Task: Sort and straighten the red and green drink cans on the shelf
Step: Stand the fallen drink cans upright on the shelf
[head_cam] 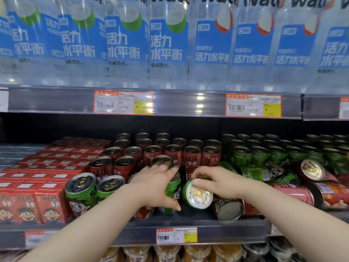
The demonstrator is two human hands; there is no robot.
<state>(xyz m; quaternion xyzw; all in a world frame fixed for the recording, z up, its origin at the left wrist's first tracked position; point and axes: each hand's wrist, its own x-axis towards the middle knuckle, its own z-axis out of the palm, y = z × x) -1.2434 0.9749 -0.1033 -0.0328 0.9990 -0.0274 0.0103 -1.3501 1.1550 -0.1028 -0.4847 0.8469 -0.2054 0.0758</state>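
Note:
My left hand (157, 186) grips an upright green can (172, 193) at the shelf front, beside a red can (143, 212) partly hidden under my palm. My right hand (219, 183) holds a green can (197, 194) lying on its side with its top facing me. Two upright green cans (81, 191) stand at the front left. Upright red cans (171, 154) fill the middle rows, upright green cans (264, 152) the right rows. Toppled green cans (255, 172) and red cans (294, 195) lie at the right front.
Red drink cartons (47, 203) are stacked at the left of the shelf (207, 222). Above, a shelf edge with price tags (123, 103) carries large blue-labelled water bottles (166, 44). Another price tag (176, 236) hangs below, over packaged goods on the lower shelf.

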